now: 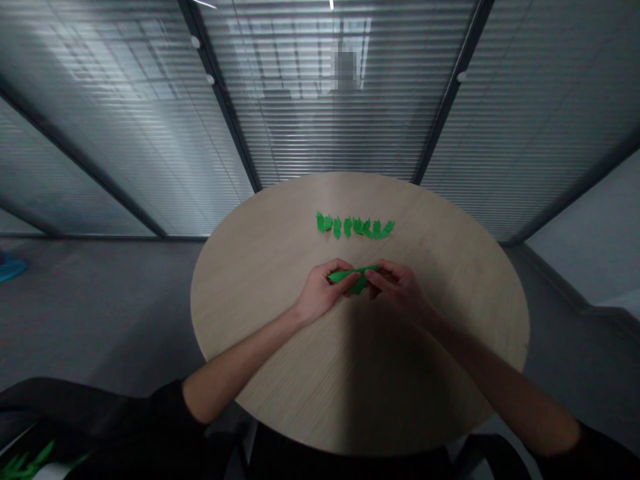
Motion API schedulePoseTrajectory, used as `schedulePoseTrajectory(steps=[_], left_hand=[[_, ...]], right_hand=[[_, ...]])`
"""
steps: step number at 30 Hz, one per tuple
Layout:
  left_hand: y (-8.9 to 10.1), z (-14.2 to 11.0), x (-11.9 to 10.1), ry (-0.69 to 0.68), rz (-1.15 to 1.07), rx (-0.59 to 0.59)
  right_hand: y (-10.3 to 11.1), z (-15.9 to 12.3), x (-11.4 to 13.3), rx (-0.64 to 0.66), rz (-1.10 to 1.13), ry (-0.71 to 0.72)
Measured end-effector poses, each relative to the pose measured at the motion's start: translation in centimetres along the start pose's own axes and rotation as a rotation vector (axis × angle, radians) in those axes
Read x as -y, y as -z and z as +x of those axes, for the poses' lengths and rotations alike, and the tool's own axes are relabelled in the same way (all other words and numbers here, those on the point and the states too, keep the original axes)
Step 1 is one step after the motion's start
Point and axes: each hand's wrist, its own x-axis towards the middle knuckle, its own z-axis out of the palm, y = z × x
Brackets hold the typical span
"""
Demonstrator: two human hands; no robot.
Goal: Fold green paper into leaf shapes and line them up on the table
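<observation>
Between my two hands, just above the middle of the table, is a piece of green paper (358,285) that looks folded, with a straight top edge and a part pointing down. My left hand (326,288) pinches its left end between thumb and fingers. At the other end, my right hand (397,285) grips the paper the same way. Beyond my hands lies a row of several small folded green paper pieces (347,227), some touching or overlapping. My fingers cover parts of the held paper.
The round wooden table (240,280) stands close to a glass wall with blinds (345,133). More green pieces (30,463) show at the lower left, beside my sleeve. A blue object (10,268) rests on the floor at far left. Chair parts are at the near table edge.
</observation>
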Motion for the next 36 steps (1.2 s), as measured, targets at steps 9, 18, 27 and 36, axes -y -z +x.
schedulePoseTrajectory(steps=[9, 18, 27, 36], left_hand=[[-0.22, -0.06, -0.3, 0.023, -0.004, 0.033], [-0.25, 0.01, -0.39, 0.032, 0.006, 0.021], [-0.13, 0.02, -0.5, 0.042, 0.011, 0.041], [-0.13, 0.16, 0.22, 0.066, -0.018, 0.095]], right_hand=[[0.08, 0.15, -0.05, -0.036, -0.031, -0.004], [-0.01, -0.05, -0.07, -0.033, -0.037, -0.005], [-0.1, -0.03, 0.26, -0.039, -0.031, 0.016], [0.04, -0.17, 0.07, -0.02, -0.06, 0.0]])
